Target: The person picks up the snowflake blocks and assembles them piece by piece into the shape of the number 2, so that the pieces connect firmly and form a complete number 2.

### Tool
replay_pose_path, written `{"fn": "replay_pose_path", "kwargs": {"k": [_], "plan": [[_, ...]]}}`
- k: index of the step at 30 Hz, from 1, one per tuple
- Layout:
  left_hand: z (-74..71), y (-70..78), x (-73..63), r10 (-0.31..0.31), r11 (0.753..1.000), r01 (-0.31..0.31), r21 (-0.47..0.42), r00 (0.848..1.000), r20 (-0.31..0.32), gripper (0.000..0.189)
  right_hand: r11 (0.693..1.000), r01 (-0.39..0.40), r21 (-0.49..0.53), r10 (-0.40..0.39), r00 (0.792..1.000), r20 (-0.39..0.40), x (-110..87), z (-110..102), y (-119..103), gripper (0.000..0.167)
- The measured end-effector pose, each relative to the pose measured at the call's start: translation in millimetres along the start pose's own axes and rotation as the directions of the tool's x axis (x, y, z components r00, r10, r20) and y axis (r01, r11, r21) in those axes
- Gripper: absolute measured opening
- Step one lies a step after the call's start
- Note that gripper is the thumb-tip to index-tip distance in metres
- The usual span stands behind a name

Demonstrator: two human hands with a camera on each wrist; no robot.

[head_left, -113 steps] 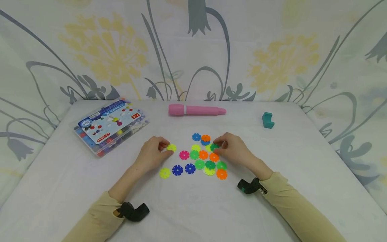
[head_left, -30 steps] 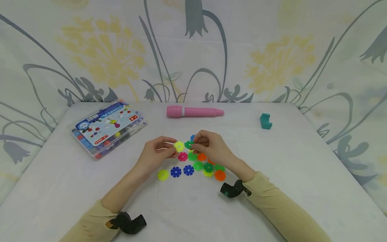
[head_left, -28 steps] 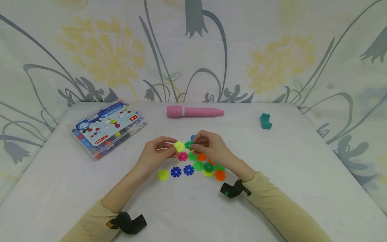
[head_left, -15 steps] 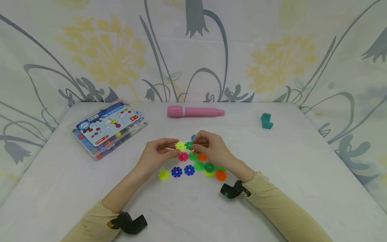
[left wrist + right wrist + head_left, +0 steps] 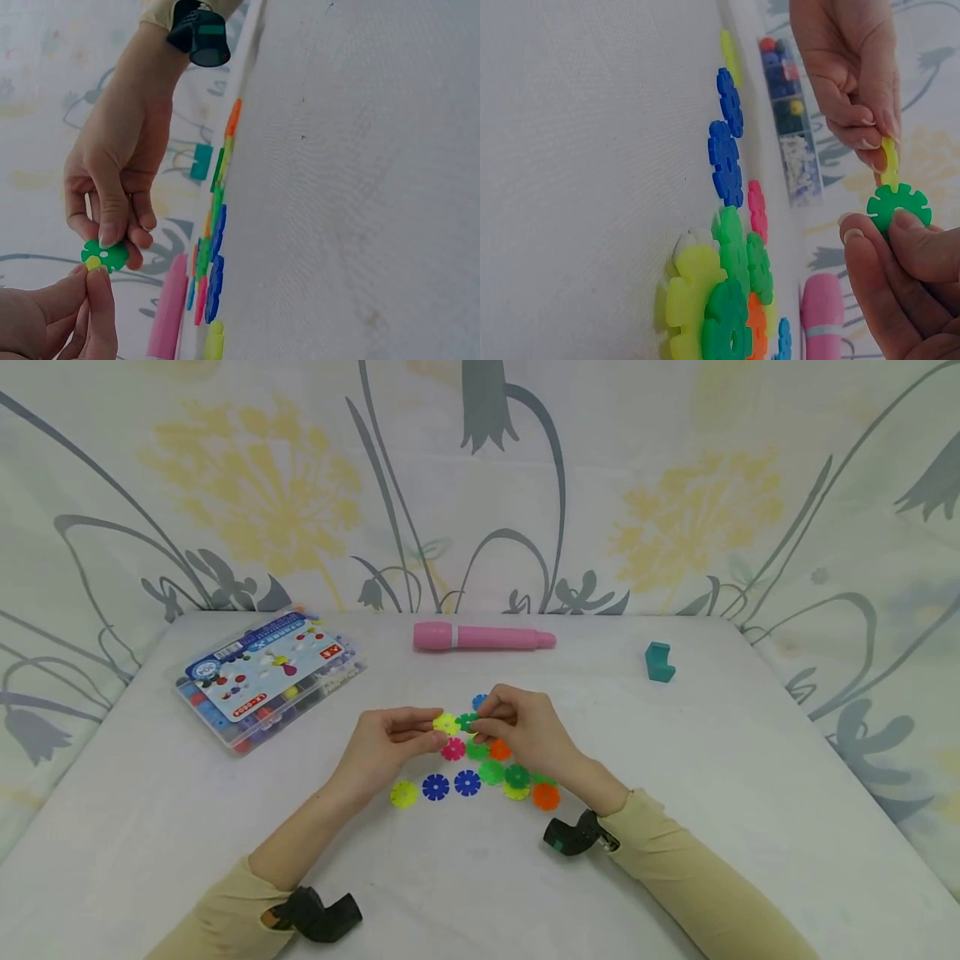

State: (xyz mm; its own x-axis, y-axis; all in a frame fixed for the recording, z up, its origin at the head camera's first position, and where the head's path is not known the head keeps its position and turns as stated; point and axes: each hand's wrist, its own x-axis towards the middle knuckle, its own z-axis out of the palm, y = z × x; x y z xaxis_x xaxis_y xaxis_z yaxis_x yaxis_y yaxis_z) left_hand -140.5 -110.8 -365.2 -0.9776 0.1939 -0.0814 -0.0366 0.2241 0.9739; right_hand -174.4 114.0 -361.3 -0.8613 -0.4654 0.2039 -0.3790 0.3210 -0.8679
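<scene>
In the head view my left hand (image 5: 378, 747) pinches a yellow snowflake disc (image 5: 446, 724) between thumb and fingertips. My right hand (image 5: 528, 731) pinches a dark green snowflake disc (image 5: 466, 722) the same way. Both discs are raised above the table, edge to edge. From the right wrist, the yellow disc (image 5: 889, 161) appears edge-on against the notched rim of the green disc (image 5: 900, 202), which faces the camera. Below the hands lie loose discs, among them a pink one (image 5: 453, 749), two dark blue ones (image 5: 436, 787) and an orange one (image 5: 546, 797). My right hand hides part of the pile.
A clear compartment box (image 5: 270, 681) of small coloured pieces lies at the back left. Behind the discs is a pink cylindrical stick (image 5: 483, 637). A teal block (image 5: 660, 662) stands at the back right. The white cloth-covered table (image 5: 465, 885) meets a flowered curtain (image 5: 600, 485).
Since the oldest frame, my right hand has lifted the green disc from the pile and moved left. My left hand has brought the yellow disc to it. Lately the green disc has tilted slightly.
</scene>
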Motion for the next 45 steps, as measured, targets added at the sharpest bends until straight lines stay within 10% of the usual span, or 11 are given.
{"fn": "replay_pose_path", "kwargs": {"k": [19,33,45], "plan": [[-2.6,3.4,-2.6,-0.008,0.996,0.012,-0.092,0.999,0.036,0.039,0.995,0.019,0.103,-0.017,1.0,-0.021,-0.1,6.4,-0.7,0.004],[3.4,8.2,-6.0,0.006,1.0,-0.006,0.006,1.0,0.029,0.044,0.994,-0.024,0.109,0.023,1.0,0.008,0.1,3.8,3.1,0.012],[1.5,9.6,-2.4,-0.001,1.0,0.001,0.013,1.0,0.012,0.043,0.983,-0.097,-0.156,0.09,0.994,-0.055,6.4,-31.4,-2.2,0.027]]}}
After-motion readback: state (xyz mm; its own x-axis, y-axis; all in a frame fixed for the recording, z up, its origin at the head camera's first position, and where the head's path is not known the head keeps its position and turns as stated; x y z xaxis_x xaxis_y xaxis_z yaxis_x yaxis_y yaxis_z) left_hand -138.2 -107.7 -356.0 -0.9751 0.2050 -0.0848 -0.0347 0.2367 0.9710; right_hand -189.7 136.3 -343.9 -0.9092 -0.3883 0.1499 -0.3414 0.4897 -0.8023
